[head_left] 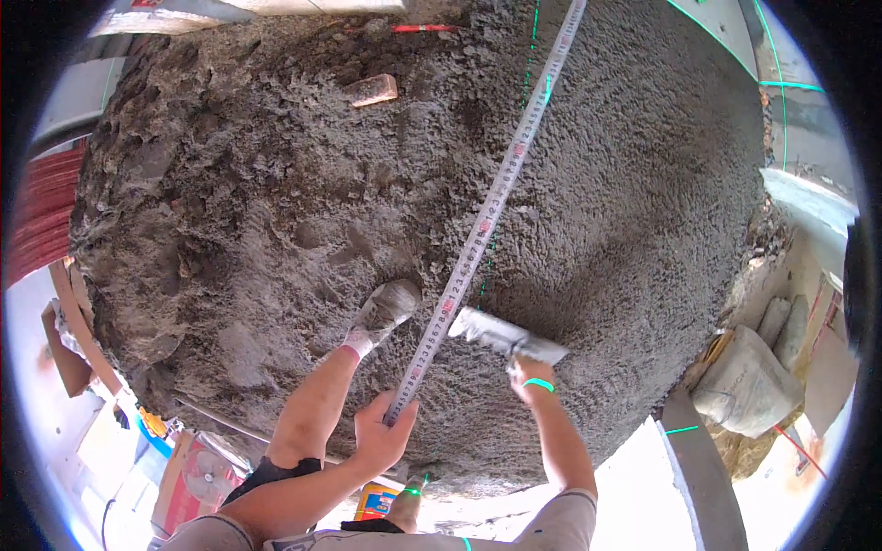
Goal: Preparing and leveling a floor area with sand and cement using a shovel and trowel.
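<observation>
My left hand (382, 433) is closed on the near end of a long white measuring tape (485, 223). The tape slants up and to the right across the rough grey mortar (634, 211), out to the far edge. In my right hand (528, 375) is a flat metal plastering trowel (508, 336), its blade low over the mortar, right of the tape. Whether the blade touches the surface I cannot tell. Green laser light falls on my right wrist and in a dotted line beside the tape.
My shoe (390, 307) stands on the mortar left of the tape. A brick piece (371, 90) lies farther off, with a red strip (424, 28) beyond it. Filled sacks (751, 382) are at the right, a cardboard box (188, 487) at the lower left, and red material (41, 216) at the left.
</observation>
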Tool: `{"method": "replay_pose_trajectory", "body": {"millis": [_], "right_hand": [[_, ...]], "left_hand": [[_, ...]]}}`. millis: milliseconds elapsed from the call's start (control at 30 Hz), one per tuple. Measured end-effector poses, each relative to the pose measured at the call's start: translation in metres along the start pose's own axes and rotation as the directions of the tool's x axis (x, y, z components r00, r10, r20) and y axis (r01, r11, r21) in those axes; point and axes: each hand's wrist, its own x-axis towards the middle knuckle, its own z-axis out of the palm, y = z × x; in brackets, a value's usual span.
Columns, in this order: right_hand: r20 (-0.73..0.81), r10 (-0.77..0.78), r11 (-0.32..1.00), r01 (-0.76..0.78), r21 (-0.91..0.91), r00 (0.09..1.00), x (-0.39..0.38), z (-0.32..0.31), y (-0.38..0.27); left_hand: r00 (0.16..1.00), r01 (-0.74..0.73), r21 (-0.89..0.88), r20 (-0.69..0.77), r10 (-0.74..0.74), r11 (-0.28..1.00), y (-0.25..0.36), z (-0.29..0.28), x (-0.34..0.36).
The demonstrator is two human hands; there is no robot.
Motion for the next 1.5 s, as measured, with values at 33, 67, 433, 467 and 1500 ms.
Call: {"method": "replay_pose_trajectory", "body": {"millis": [33, 67, 433, 467, 1500], "right_hand": [[-0.039, 0.041, 0.999, -0.041, -0.002, 0.998, 0.022, -0.024, 0.023], [-0.077, 0.073, 0.997, -0.072, 0.01, 0.994, 0.055, -0.058, 0.032], [-0.614, 0.287, 0.957, -0.184, 0.226, 0.735, 0.247, -0.306, 0.109], [-0.614, 0.293, 0.955, -0.198, 0.22, 0.733, 0.25, -0.309, 0.121], [0.234, 0.173, 0.822, -0.271, 0.501, 0.957, -0.448, 0.508, -0.201]], "left_hand": [[0.999, 0.036, -0.048, 0.007, -0.036, 0.998, 0.003, 0.001, 0.001], [0.997, 0.076, -0.084, 0.006, -0.076, 0.994, 0.004, -0.002, 0.002], [0.986, 0.166, -0.124, 0.018, -0.165, 0.978, 0.009, 0.001, 0.009], [0.978, 0.207, -0.139, 0.051, -0.202, 0.968, 0.011, 0.004, 0.006], [0.919, -0.394, 0.378, 0.165, 0.358, 0.838, -0.258, 0.111, -0.175]]}}
